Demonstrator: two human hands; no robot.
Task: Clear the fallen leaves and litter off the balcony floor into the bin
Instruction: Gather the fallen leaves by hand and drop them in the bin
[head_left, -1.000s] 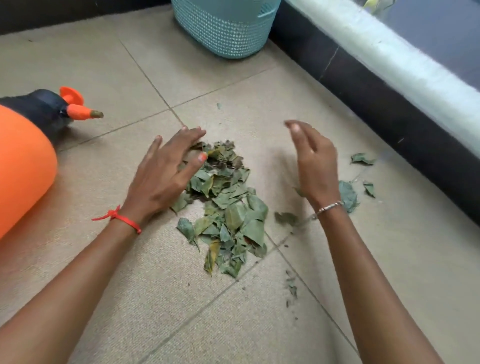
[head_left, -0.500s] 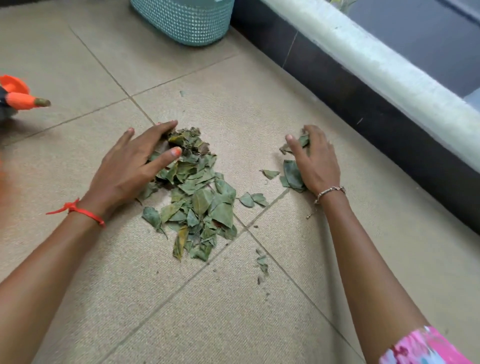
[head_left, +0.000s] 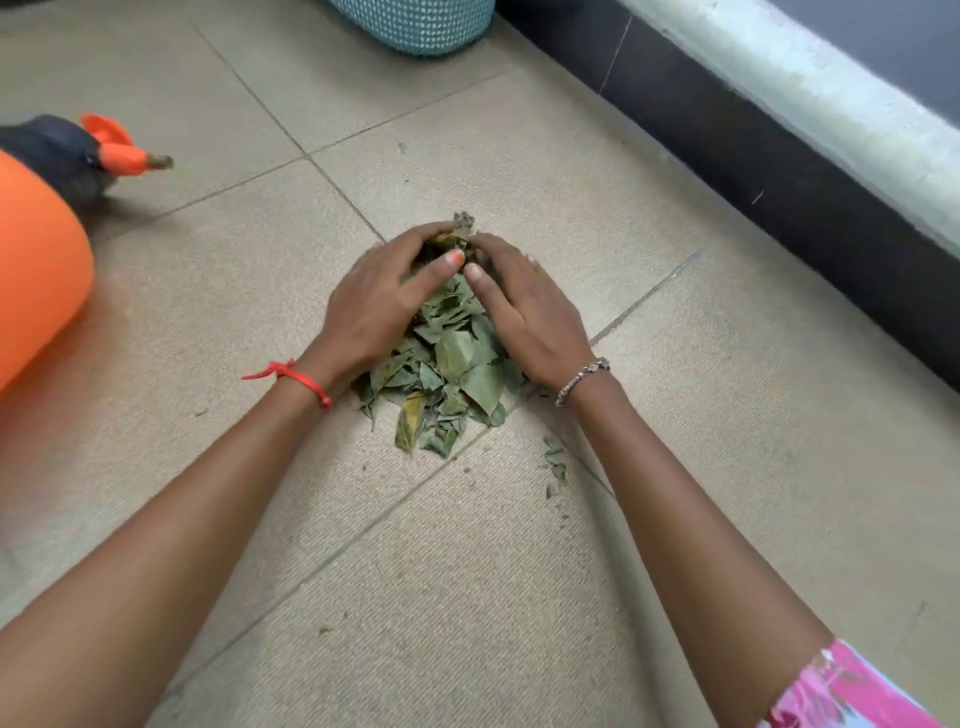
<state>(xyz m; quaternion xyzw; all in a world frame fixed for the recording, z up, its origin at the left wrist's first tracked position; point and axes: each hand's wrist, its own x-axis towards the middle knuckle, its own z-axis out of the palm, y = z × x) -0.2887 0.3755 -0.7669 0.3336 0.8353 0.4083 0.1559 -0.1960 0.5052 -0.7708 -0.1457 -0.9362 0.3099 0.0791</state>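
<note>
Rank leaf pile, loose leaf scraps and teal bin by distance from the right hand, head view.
1. leaf pile: touching, under the right hand.
2. loose leaf scraps: on the floor, slightly nearer the person.
3. teal bin: far ahead, at the top edge.

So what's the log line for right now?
left hand: cupped on leaf pile | right hand: same | teal bin: beyond pile | stray leaf bits: on floor

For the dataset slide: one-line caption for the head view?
Left hand and right hand cup a leaf pile on the tiled floor; teal bin ahead, orange sprayer beside.
</note>
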